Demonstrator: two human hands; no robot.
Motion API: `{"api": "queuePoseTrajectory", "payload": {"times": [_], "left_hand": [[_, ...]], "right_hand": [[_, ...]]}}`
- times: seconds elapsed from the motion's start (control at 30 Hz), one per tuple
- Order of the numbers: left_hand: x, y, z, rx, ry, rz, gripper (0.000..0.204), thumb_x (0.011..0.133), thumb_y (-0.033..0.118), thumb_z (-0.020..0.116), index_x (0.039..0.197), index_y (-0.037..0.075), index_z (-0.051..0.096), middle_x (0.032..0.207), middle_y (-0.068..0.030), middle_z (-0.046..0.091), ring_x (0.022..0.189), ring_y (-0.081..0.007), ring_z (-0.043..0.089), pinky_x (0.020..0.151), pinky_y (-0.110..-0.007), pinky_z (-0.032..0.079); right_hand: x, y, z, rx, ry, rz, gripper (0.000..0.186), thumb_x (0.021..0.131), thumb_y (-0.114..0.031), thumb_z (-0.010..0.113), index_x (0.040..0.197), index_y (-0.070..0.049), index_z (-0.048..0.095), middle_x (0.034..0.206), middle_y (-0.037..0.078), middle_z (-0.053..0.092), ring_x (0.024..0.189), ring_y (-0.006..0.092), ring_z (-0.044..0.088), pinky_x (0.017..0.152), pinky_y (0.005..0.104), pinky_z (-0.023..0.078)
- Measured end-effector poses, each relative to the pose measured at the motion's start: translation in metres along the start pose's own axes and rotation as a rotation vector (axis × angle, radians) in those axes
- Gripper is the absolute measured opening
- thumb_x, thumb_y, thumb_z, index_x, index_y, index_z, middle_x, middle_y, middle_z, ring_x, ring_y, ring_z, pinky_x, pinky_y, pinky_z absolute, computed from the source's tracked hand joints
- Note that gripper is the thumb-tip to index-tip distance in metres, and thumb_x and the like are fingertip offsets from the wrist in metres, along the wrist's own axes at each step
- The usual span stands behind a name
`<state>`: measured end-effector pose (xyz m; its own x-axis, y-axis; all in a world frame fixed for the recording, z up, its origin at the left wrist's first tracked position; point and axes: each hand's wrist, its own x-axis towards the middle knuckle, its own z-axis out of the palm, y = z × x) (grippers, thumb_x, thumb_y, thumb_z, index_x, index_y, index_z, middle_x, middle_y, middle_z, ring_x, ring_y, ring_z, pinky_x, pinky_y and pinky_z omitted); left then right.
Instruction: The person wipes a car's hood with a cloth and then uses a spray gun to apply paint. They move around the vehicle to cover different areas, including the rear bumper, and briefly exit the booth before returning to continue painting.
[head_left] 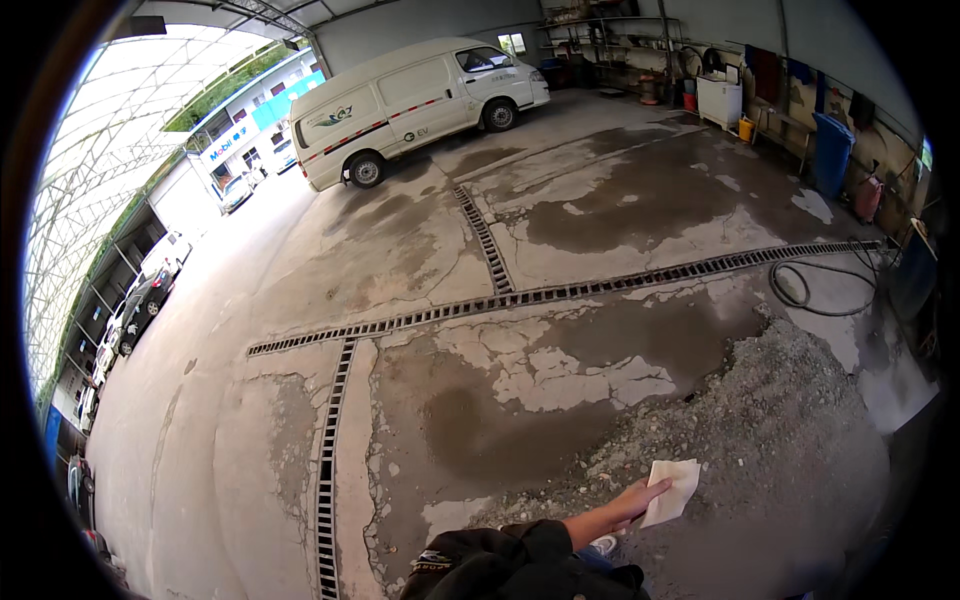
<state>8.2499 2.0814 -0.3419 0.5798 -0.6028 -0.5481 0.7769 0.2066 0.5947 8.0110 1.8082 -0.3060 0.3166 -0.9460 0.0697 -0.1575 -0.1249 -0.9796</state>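
- At near right, my right hand (634,499) has its fingers closed on a folded cream sheet (674,492), cloth or paper I cannot tell.
- I judge the grasp done, release not; below lies gravel (765,400).
- My left hand is unseen; I cannot tell its grip.
- Farther, a drain grate (600,286) crosses.
- Far off, a white van (415,105) stands untouched.

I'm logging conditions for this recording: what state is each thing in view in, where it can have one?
Hand: closed on the sheet.
Pale sheet: held at one side.
White van: visible side doors shut.
Concrete floor: cracked, dark patches that look damp.
Gravel: loose, spread out.
Hose: looped on the floor.
Blue bin: standing; lid unclear.
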Motion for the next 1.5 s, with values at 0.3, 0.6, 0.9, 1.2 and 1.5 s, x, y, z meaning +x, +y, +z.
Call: {"api": "queuePoseTrajectory", "payload": {"times": [0.3,0.6,0.9,1.2,1.5], "left_hand": [[0.383,0.105,0.217,0.179,0.058,0.013,0.034,0.094,0.023,0.062,0.118,-0.001,0.056,0.099,-0.0120,0.067,0.083,-0.0219,0.069,0.073,-0.038,0.059],[0.661,0.183,0.366,-0.180,0.216,0.041,0.045,0.096,0.019,0.049,0.138,0.004,0.041,0.130,-0.0147,0.055,0.118,-0.0317,0.056,0.099,-0.047,0.047],[1.001,0.230,0.576,-0.055,0.175,0.123,0.041,0.096,0.010,0.051,0.136,0.000,0.043,0.127,-0.0144,0.058,0.113,-0.0295,0.060,0.097,-0.045,0.050],[1.327,0.220,0.962,0.235,-0.141,-0.013,0.040,0.093,0.006,0.056,0.131,-0.001,0.047,0.121,-0.0135,0.060,0.108,-0.0285,0.061,0.096,-0.044,0.050],[1.572,0.158,1.250,0.209,-0.190,-0.048,0.043,0.087,0.003,0.053,0.129,-0.002,0.045,0.118,-0.0150,0.059,0.107,-0.0311,0.060,0.096,-0.046,0.050]], "right_hand": [[0.320,0.069,0.036,0.045,0.353,0.031,0.020,0.093,-0.015,0.061,0.076,-0.008,0.052,0.055,-0.004,0.043,0.043,0.0059,0.038,0.040,0.0229,0.028],[0.704,0.022,0.086,0.185,0.247,0.115,0.024,0.090,-0.008,0.058,0.068,-0.006,0.051,0.049,0.000,0.046,0.039,0.0081,0.040,0.039,0.0251,0.030],[1.060,0.061,0.104,0.116,0.251,0.067,0.015,0.090,-0.011,0.063,0.082,-0.004,0.053,0.059,-0.001,0.053,0.047,0.0064,0.047,0.043,0.0229,0.037],[1.351,0.059,0.077,-0.016,0.388,0.176,0.023,0.090,-0.012,0.064,0.070,-0.004,0.057,0.055,-0.002,0.052,0.048,0.0063,0.049,0.045,0.0239,0.039],[1.677,0.161,0.029,0.031,0.449,0.139,0.016,0.089,-0.013,0.068,0.085,-0.001,0.058,0.058,-0.001,0.054,0.050,0.0060,0.050,0.046,0.0236,0.040]]}}
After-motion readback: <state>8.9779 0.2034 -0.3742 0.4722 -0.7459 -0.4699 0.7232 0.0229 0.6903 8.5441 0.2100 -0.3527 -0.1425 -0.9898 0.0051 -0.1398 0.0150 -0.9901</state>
